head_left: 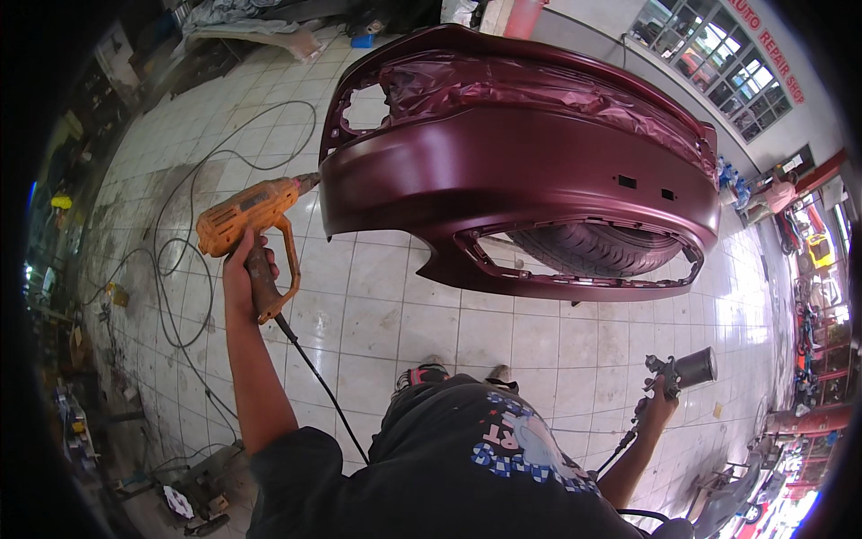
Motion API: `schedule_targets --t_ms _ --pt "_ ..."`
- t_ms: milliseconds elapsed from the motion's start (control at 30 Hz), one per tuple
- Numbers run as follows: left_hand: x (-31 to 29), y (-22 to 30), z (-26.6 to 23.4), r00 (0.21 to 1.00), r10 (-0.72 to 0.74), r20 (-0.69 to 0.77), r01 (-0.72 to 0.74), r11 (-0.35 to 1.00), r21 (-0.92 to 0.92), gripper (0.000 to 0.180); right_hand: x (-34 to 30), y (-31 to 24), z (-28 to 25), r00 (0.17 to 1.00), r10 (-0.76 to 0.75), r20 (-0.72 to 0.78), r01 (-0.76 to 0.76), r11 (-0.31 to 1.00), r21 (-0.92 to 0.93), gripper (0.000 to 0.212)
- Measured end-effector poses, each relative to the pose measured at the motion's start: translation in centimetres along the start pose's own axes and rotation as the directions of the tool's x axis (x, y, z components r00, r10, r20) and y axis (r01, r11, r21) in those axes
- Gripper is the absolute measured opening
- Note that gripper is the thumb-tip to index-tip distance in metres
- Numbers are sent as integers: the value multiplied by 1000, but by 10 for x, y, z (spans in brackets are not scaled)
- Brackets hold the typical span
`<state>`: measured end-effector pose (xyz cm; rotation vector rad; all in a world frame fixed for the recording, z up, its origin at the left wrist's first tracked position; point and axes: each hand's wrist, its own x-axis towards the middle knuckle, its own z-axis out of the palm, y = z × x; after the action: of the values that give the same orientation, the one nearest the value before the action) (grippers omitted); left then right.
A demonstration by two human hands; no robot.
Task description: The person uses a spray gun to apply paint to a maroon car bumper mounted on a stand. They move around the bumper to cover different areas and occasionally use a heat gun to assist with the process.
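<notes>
My left hand (254, 267) is wrapped round the handle of an orange heat gun (247, 216), its nozzle pointing at the left end of a car bumper (467, 166). In this view the nozzle tip nearly meets the bumper's edge; whether they touch I cannot tell. The bumper is dark maroon with a satin look, raised off the floor, and wrinkled sheeting of the same colour fills its upper part. Off to the right, my right hand (660, 406) grips a spray gun (663, 370) with a dark cup (697, 366), held low and away from the bumper.
A tire (597, 250) shows through the bumper's lower opening. The heat gun's black cord (314, 368) hangs down beside me, and a thin cable (160, 269) loops over the white tiled floor (395, 332) at left. Another person (774, 196) is at the far right.
</notes>
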<state>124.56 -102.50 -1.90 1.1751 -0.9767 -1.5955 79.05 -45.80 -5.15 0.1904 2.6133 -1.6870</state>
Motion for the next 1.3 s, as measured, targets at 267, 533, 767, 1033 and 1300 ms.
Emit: schedule_targets --t_ms 267,533,767,1033,1300 --pt "21 -41 -42 986 -123 -111 120 992 -37 37 -1 6 -2 999 -10 30 10 1000 1 32" --pt "23 -86 -69 966 -160 -203 166 986 12 34 -6 2 -1 1000 4 21 -3 1000 -17 32" --pt "-11 -80 -56 966 -169 -195 175 984 17 34 -3 -8 -2 1000 -26 15 28 995 -98 31" --pt "-74 -33 0 991 -31 -130 42 996 85 34 2 4 -12 998 -34 54 38 997 -62 33" --pt "-150 -6 63 995 89 -45 -83 989 126 33 23 34 -40 997 27 67 -24 998 -59 33"
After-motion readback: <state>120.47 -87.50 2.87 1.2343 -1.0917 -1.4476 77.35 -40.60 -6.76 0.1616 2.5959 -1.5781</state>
